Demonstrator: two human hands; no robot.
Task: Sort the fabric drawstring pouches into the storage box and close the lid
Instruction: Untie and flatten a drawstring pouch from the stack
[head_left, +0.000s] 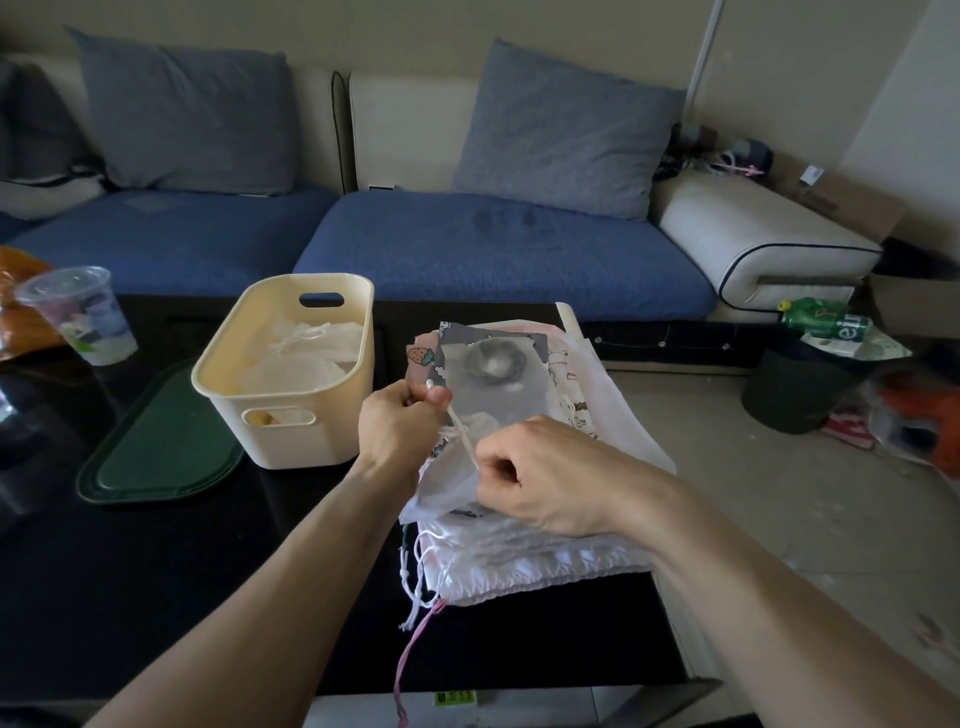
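Dark table (156, 571) before a blue sofa (467, 249); cream box (291, 374) holding white pouches (296, 353), green lid (156, 447) beside. Left hand (400, 421) and right hand (540, 478), each grip pinching the drawstring (462, 436) of a sheer pouch (452, 478) atop the pouch stack (519, 551). Green bottle (821, 319), lettering unreadable.

I see a black table (156, 571) carrying a cream storage box (291, 374) near its middle, a green lid (161, 447) flat just left of it, a plastic cup (78, 317) far left, and a stack of pouches (519, 519) at the right edge.

Left grip (402, 423), right grip (540, 480) pinched.
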